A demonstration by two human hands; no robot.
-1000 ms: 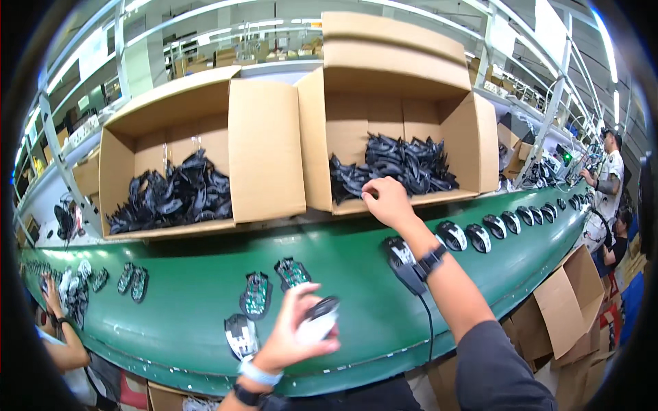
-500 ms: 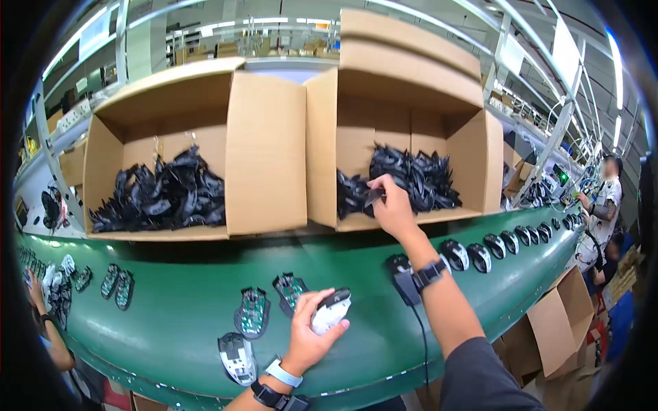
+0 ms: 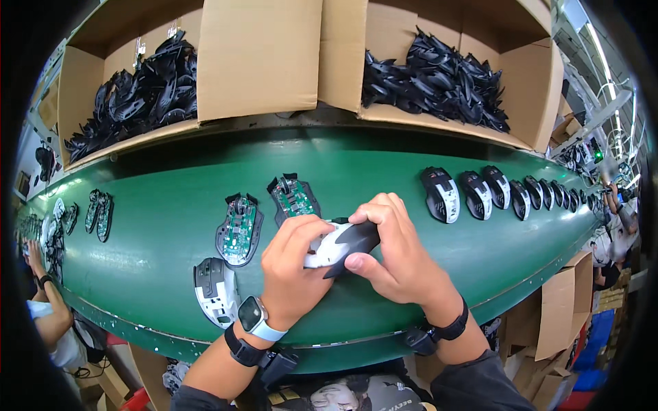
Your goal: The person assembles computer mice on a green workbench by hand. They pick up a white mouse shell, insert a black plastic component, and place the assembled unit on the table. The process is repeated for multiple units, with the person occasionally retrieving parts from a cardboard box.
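Note:
A white computer mouse shell (image 3: 327, 252) is between my hands over the green table. My left hand (image 3: 288, 270) is closed round its left side. My right hand (image 3: 401, 257) grips a black curved side panel (image 3: 360, 238), its thumb and fingers pressing the panel against the shell. Whether the panel is fully seated is hidden by my fingers. Just beyond my left hand lie two mouse bases with green circuit boards, one nearer (image 3: 238, 236) and one farther (image 3: 295, 197). Left of my left wrist rests another white and black mouse shell (image 3: 216, 294).
Two cardboard boxes, left (image 3: 257, 61) and right (image 3: 343, 55), hold heaps of black panels at the back. A row of black and white mice (image 3: 447, 198) runs along the right of the green table (image 3: 151, 253). A co-worker's hand (image 3: 34, 257) is at far left.
My right hand has come from the right box to the mouse shell, bringing a black side panel against it. My left hand has turned the shell. The view has tilted down.

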